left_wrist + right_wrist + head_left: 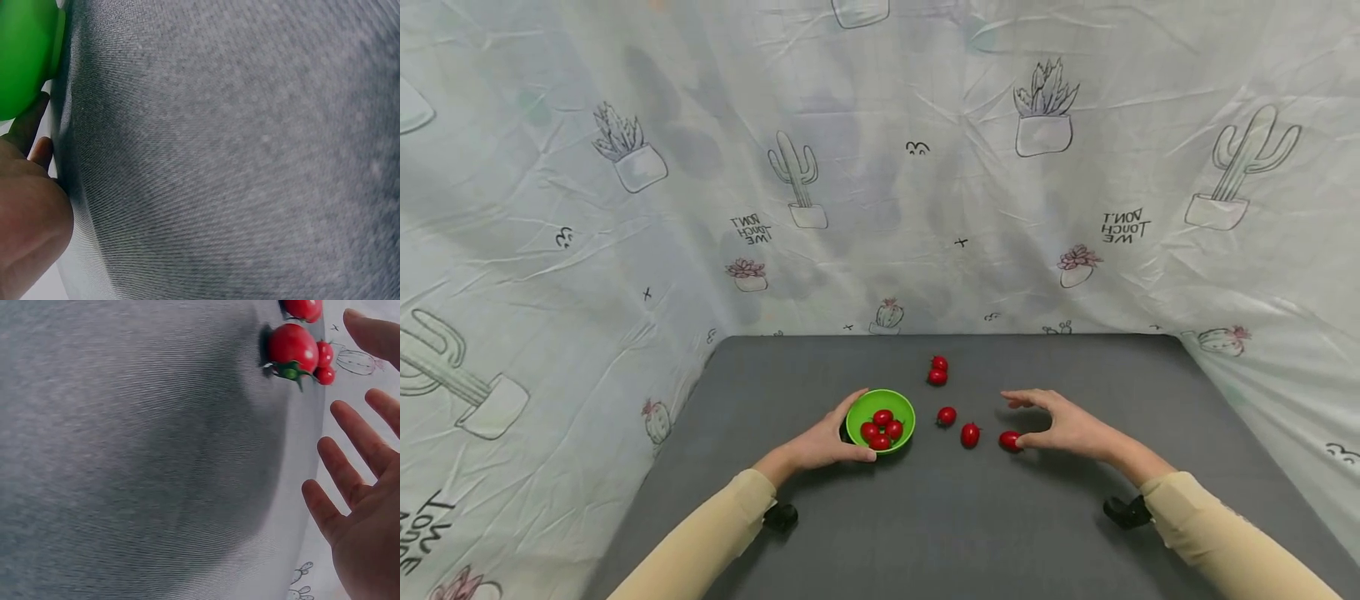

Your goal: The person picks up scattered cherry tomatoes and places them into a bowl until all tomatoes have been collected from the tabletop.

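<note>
left hand [826,446] cupped, right hand [1063,425] spread flat

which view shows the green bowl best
The head view: the whole green bowl shows, tomatoes inside, left hand gripping it. The left wrist view catches only its side; the right wrist view misses it.

A dark grey table [925,533] with a fine woven surface fills the near and middle part of the scene. A pale, creased cloth backdrop [880,167] hangs behind it and folds around both the left and right sides, meeting the table's far edge. The cloth is printed with outlined cacti in pots, small pink succulents, and the words "don't touch me" in mirrored lettering. Soft, even light falls on it, with faint grey shadows on the far cloth.
</note>
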Motion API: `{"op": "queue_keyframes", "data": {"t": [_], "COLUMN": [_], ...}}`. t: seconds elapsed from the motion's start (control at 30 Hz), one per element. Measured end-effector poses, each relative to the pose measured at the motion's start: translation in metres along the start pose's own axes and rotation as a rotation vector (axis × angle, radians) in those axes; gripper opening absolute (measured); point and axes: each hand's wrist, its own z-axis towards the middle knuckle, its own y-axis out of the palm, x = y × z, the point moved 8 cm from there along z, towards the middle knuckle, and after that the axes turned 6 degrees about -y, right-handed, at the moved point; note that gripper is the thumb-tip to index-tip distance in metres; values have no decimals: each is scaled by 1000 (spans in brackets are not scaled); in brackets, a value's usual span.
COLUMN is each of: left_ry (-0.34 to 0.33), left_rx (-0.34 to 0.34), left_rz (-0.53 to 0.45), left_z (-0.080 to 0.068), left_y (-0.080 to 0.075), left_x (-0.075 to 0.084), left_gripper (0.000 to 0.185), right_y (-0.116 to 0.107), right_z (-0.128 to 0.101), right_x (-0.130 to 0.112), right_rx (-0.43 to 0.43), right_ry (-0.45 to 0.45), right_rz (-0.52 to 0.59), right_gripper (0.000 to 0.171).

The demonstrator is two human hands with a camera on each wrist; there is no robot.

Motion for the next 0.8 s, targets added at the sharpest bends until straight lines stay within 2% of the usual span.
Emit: {"op": "queue_keyframes", "data": {"t": [0.2, 0.5, 0.8], "left_ry": [16, 35, 43], "left_rx": [4, -7, -18], "left_rz": [-5, -24, -46], "left_z": [0, -2, -3], "left_y": [0, 3, 3], "left_x": [4, 1, 5], "left_gripper": [110, 110, 110], "right_y": [7, 21, 20], "right_z": [-6, -11, -12], "right_x": [4, 11, 10], "right_rx": [-7, 2, 35], "right_ry": [-9, -13, -18], "right_rz": [-1, -34, -78], "right_gripper": [75, 68, 62]}}
